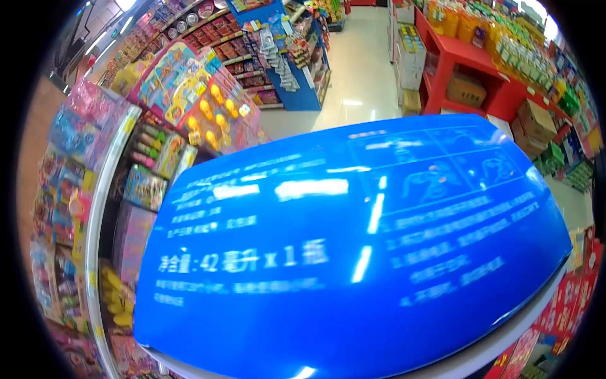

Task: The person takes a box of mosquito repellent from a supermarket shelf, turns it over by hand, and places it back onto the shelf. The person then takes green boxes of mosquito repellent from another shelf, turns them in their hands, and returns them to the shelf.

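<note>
A large glossy blue box [341,265] fills the middle and lower part of the view, very close to the camera. White printed Chinese text and a panel of small line drawings cover its face. One line of print reads "42" and "x 1". Along its lower edge a pale rim [499,335] shows. Neither my left hand nor my right hand is visible, so what supports the box is hidden.
On the left stands a shelf [104,208] with packaged toys, near a card of yellow duck figures [216,117]. A blue display rack [303,95] is beyond. A pale floor aisle [360,69] runs ahead. Red shelving [442,69] with bottles and cartons stands right.
</note>
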### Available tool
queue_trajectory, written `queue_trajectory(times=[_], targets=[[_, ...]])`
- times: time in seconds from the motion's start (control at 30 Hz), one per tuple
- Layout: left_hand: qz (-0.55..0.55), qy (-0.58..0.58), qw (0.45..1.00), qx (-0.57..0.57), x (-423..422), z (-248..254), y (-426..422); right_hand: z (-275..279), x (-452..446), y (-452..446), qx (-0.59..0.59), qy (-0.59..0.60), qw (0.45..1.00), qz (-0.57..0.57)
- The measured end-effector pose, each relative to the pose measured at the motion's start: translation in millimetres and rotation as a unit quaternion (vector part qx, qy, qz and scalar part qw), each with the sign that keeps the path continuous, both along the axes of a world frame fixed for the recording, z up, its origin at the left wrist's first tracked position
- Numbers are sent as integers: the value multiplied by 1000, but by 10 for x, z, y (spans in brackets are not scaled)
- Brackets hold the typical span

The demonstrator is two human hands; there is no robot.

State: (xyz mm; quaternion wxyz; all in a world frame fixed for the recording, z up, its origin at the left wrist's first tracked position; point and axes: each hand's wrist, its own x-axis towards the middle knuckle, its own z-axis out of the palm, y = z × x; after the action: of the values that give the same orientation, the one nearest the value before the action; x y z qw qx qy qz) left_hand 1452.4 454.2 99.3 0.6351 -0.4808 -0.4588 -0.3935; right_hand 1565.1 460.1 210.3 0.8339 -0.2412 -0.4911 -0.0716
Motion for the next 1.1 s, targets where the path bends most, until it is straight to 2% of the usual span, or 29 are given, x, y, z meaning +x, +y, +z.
queue_trajectory(times=[0.17,0.33,0.4,0.57,0.83,0.97,1.1], targets=[[28,-15,1000,-1,711,106,980,182,814,1080,33,-23,999,10],[98,1,995,9,1498,145,1654,172,1528,2152,137,14,989,45],[137,1,990,18,1892,108,1832,151,1738,2312,101,57,988,105],[226,-1,973,45,3082,46,2203,5,2925,2702,28,44,966,254],[302,16,952,46,5105,156,2931,79,4808,3427,-28,42,922,384],[325,24,945,38,5714,159,3230,22,5420,3624,-51,47,902,426],[344,36,938,33,5975,170,3335,-3,5694,3743,-60,51,886,458]])
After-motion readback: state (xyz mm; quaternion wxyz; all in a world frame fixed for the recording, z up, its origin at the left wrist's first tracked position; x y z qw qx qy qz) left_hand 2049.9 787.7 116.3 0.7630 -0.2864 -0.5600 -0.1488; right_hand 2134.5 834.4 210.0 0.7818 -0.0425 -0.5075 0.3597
